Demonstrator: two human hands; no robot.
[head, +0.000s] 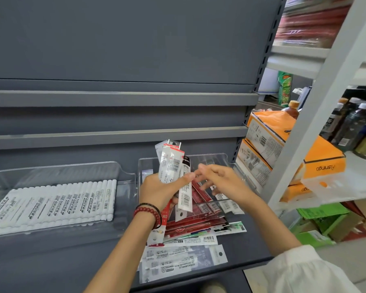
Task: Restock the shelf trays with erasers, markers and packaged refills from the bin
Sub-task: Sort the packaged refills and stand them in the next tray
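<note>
Left hand [159,191] is clamped around a bunch of refill packs [170,163] standing long-way up over the right clear tray [209,155], and the right hand [222,180], fingers loose and spread, empty, sits just right of them, so it's nearest to peel one off.

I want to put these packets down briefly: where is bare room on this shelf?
Bare: the grey shelf in front of the marker tray, and the strip inside it behind the markers. Crowded: the right tray and the shelf before it, under loose packets.
</note>
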